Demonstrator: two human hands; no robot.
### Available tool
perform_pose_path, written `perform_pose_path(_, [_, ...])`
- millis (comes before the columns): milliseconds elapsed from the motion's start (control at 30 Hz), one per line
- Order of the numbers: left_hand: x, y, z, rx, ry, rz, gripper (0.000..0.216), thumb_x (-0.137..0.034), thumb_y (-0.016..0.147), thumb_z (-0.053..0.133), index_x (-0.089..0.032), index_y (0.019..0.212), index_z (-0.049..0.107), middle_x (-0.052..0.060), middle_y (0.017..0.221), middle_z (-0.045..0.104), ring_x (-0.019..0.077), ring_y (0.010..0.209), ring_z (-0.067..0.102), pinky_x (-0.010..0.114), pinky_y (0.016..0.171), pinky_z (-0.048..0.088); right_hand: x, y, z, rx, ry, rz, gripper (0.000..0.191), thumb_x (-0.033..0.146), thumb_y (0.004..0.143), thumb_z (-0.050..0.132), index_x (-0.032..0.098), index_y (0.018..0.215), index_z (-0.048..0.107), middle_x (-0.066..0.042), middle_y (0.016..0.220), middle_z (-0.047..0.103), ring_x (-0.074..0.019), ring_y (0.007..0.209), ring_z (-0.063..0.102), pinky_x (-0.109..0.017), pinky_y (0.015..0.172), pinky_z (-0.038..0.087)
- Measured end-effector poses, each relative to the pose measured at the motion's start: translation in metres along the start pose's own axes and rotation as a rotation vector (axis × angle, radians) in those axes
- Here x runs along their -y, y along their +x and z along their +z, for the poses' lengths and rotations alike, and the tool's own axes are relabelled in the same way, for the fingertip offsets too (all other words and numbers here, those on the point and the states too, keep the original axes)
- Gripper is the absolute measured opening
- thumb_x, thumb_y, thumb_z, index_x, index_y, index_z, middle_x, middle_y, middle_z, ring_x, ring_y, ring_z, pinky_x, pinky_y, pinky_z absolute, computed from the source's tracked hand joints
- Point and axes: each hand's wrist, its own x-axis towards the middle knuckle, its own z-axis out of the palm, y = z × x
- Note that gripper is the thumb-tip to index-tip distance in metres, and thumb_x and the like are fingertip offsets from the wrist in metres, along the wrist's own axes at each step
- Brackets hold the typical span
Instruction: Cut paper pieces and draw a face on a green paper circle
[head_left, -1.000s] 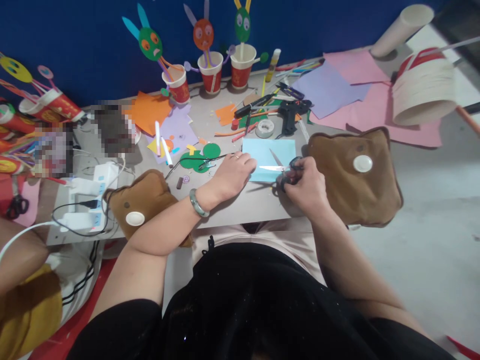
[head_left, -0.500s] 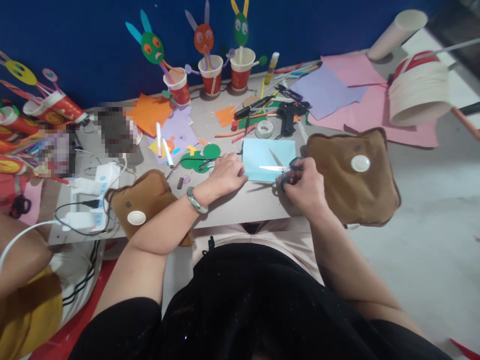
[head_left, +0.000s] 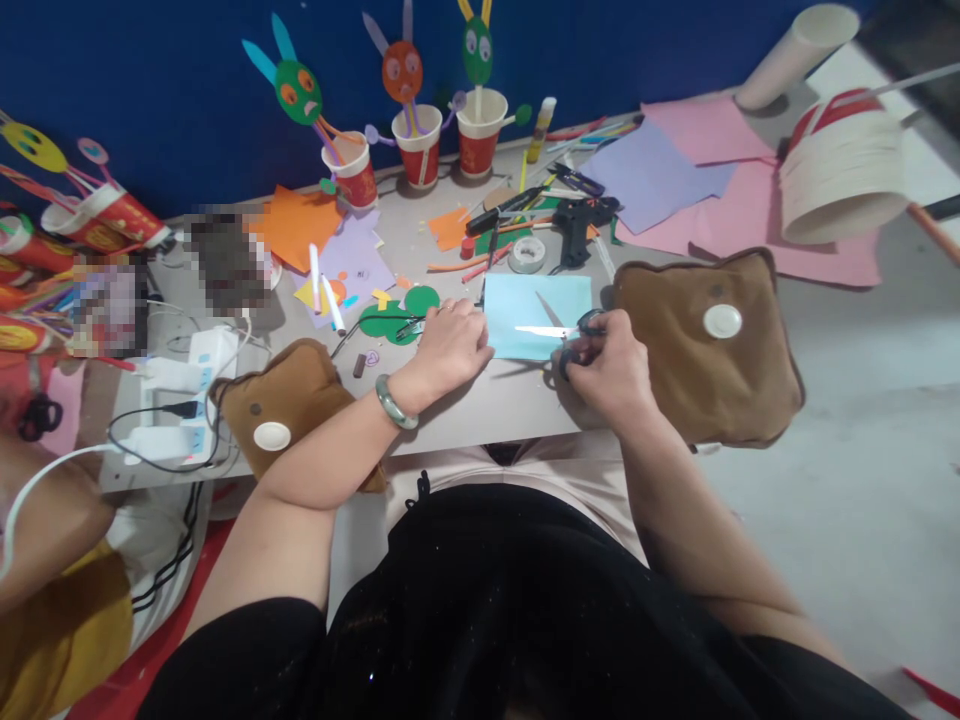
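My right hand (head_left: 619, 365) is closed on the handles of a pair of scissors (head_left: 553, 331). Their blades are spread above a light blue sheet of paper (head_left: 506, 300), casting a dark shadow on it. At the sheet's left edge my left hand (head_left: 454, 345) rests with curled fingers, gripping or pressing the paper there; its fingertips are partly hidden. A stone bangle (head_left: 395, 402) circles the left wrist. Green paper circles (head_left: 421, 299) and a black cable lie just beyond that hand.
Brown cushion-like pouches (head_left: 705, 350) flank my arms. Behind are a glue gun (head_left: 581, 228), tape roll (head_left: 527, 254), markers and pink paper (head_left: 810, 235). Paper cups (head_left: 480, 145) with puppets line the blue wall. A power strip (head_left: 214, 375) and another person's arm (head_left: 52, 520) are at left.
The view has shifted very slightly. Both hands, the scissors and the light blue paper keep nearly the same places relative to each other.
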Motion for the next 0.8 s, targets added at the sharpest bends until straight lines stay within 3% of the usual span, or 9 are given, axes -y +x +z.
perform_pose_path(133, [-0.004, 0.000, 0.002, -0.024, 0.041, 0.149, 0.017, -0.016, 0.102, 0.058, -0.017, 0.110, 0.073, 0.014, 0.119, 0.073, 0.0324, 0.119, 0.063, 0.046, 0.100, 0.048, -0.002, 0.002, 0.000, 0.004, 0.023, -0.038, 0.046, 0.021, 0.063, 0.073, 0.029, 0.101, 0.049, 0.000, 0.077, 0.072, -0.0221, 0.064, 0.063, -0.038, 0.072, 0.057])
perform_pose_path(233, [-0.009, 0.000, 0.005, 0.031, 0.120, 0.326, 0.031, -0.008, 0.106, 0.045, -0.015, 0.104, 0.075, 0.014, 0.109, 0.076, 0.0288, 0.110, 0.067, 0.043, 0.096, 0.048, -0.005, 0.003, -0.001, 0.006, 0.011, -0.054, 0.046, 0.021, 0.062, 0.071, 0.029, 0.101, 0.049, -0.001, 0.077, 0.072, -0.0228, 0.064, 0.063, -0.038, 0.070, 0.056])
perform_pose_path(367, [-0.015, -0.006, 0.006, 0.075, 0.218, 0.492, 0.036, -0.003, 0.105, 0.042, -0.014, 0.102, 0.076, 0.014, 0.102, 0.076, 0.0255, 0.099, 0.068, 0.039, 0.088, 0.048, -0.008, 0.005, -0.001, -0.001, -0.004, -0.073, 0.046, 0.022, 0.062, 0.071, 0.030, 0.101, 0.049, -0.001, 0.077, 0.073, -0.0233, 0.064, 0.063, -0.038, 0.069, 0.055])
perform_pose_path(533, [-0.022, -0.015, 0.012, 0.043, 0.312, 0.515, 0.036, -0.004, 0.107, 0.040, -0.012, 0.117, 0.074, 0.016, 0.110, 0.075, 0.0272, 0.106, 0.067, 0.039, 0.084, 0.047, -0.008, 0.006, -0.002, -0.007, -0.015, -0.079, 0.046, 0.024, 0.063, 0.072, 0.029, 0.103, 0.049, -0.001, 0.077, 0.072, -0.0241, 0.067, 0.066, -0.038, 0.071, 0.056])
perform_pose_path(700, [-0.021, -0.017, 0.022, -0.015, 0.322, 0.505, 0.049, -0.008, 0.112, 0.035, -0.018, 0.150, 0.064, 0.017, 0.123, 0.073, 0.0294, 0.116, 0.065, 0.041, 0.088, 0.046, -0.006, 0.006, -0.002, -0.003, -0.015, -0.045, 0.046, 0.024, 0.063, 0.073, 0.029, 0.102, 0.049, -0.002, 0.078, 0.072, -0.0255, 0.070, 0.068, -0.039, 0.073, 0.057])
perform_pose_path(800, [-0.019, -0.017, 0.021, -0.015, 0.291, 0.492, 0.046, -0.009, 0.112, 0.039, -0.020, 0.148, 0.066, 0.016, 0.125, 0.072, 0.0288, 0.116, 0.065, 0.041, 0.091, 0.045, -0.006, 0.006, -0.002, -0.003, 0.006, -0.061, 0.045, 0.026, 0.063, 0.074, 0.029, 0.100, 0.049, -0.001, 0.076, 0.071, -0.0248, 0.067, 0.065, -0.040, 0.072, 0.058])
